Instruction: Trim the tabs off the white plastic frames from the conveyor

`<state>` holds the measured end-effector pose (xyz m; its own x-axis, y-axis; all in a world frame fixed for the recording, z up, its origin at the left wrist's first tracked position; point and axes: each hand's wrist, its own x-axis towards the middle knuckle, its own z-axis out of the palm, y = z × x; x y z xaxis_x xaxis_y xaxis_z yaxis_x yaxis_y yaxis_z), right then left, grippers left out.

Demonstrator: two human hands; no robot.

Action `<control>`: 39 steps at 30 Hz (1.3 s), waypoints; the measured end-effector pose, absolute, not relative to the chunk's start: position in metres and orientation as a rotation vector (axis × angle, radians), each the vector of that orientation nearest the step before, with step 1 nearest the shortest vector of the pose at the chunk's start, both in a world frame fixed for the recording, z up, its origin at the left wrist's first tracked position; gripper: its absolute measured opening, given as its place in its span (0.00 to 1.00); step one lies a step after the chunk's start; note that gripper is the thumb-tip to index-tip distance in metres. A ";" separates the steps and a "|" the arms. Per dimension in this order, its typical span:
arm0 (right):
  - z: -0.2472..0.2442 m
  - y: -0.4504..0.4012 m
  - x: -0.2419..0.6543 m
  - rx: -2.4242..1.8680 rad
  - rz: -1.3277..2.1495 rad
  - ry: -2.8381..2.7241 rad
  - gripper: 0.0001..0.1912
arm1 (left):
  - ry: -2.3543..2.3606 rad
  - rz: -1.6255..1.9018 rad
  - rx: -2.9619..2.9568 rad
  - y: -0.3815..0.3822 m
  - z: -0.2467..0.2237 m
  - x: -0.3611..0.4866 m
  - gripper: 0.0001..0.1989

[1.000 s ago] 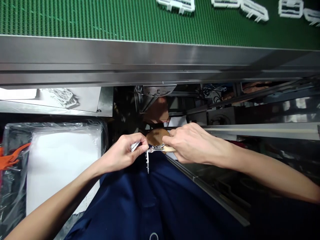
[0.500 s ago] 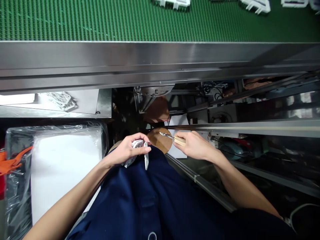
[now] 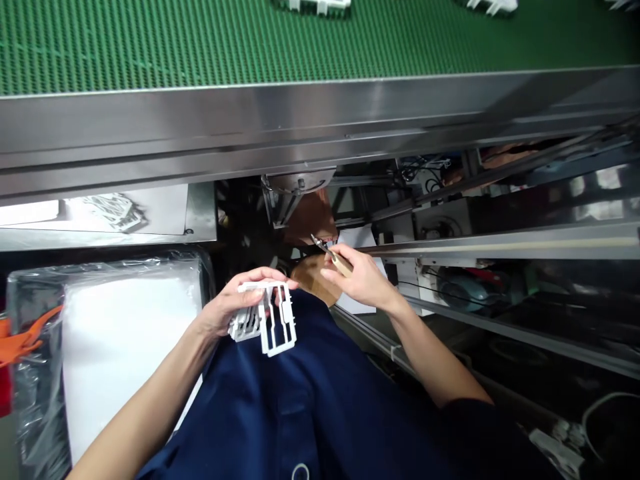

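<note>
My left hand is closed round several white plastic frames in front of my dark blue top. The foremost white plastic frame has its flat, slotted side turned up, and the others sit bunched behind it under the fingers. To the right, my right hand grips the beige handle of a trimming tool. Its thin metal tip points up and left, away from the frames; the tip's exact shape is too small to make out. The two hands are a short gap apart.
Ahead runs a green conveyor belt with white parts on it, behind a metal rail. A plastic-lined box holding white sheets and orange-handled tool lie left. A round brown surface shows below my hands.
The front frame in my left hand has turned from edge-on to face-up. My right hand has moved left, closer, with the tool tilted more upward. Parts on the belt appear further left.
</note>
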<state>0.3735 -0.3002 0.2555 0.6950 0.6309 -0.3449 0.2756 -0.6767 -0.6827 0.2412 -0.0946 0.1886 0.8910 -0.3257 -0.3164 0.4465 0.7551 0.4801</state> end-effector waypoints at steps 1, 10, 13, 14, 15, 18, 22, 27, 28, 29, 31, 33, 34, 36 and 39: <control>0.259 -0.304 0.374 -2.340 0.745 -0.738 0.10 | 0.203 -0.429 0.542 -0.094 0.187 0.238 0.21; 0.283 -0.309 0.370 -2.358 0.633 -1.542 0.07 | 0.093 -0.499 0.492 -0.099 0.195 0.236 0.29; 0.288 -0.310 0.374 -2.383 0.658 -1.642 0.09 | 0.059 -0.530 0.494 -0.098 0.200 0.238 0.29; 0.289 -0.309 0.375 -2.385 0.680 -1.671 0.10 | 0.053 -0.541 0.491 -0.097 0.201 0.239 0.29; 0.290 -0.308 0.376 -2.384 0.703 -1.700 0.11 | 0.051 -0.551 0.488 -0.097 0.202 0.239 0.29; 0.293 -0.305 0.378 -2.387 0.759 -1.769 0.14 | 0.053 -0.576 0.492 -0.097 0.203 0.240 0.30; 0.296 -0.301 0.381 -2.394 0.800 -1.792 0.14 | 0.050 -0.602 0.484 -0.097 0.205 0.240 0.27; 0.297 -0.298 0.384 -2.368 0.858 -1.779 0.09 | 0.061 -0.599 0.479 -0.096 0.203 0.239 0.26; 0.298 -0.298 0.385 -2.363 0.868 -1.772 0.08 | 0.059 -0.599 0.478 -0.096 0.202 0.239 0.26; 0.298 -0.298 0.385 -2.359 0.879 -1.765 0.07 | 0.054 -0.597 0.477 -0.096 0.202 0.239 0.26; 0.300 -0.297 0.385 -2.357 0.895 -1.754 0.06 | 0.041 -0.593 0.470 -0.096 0.200 0.239 0.26; 0.301 -0.297 0.384 -2.363 0.892 -1.748 0.06 | 0.031 -0.594 0.459 -0.097 0.199 0.239 0.26; 0.301 -0.297 0.384 -2.368 0.884 -1.747 0.07 | 0.033 -0.597 0.455 -0.097 0.199 0.239 0.26; 0.301 -0.297 0.384 -2.372 0.868 -1.754 0.07 | 0.037 -0.598 0.453 -0.097 0.199 0.239 0.26; 0.300 -0.298 0.384 -2.366 0.870 -1.774 0.08 | 0.043 -0.595 0.462 -0.096 0.200 0.239 0.27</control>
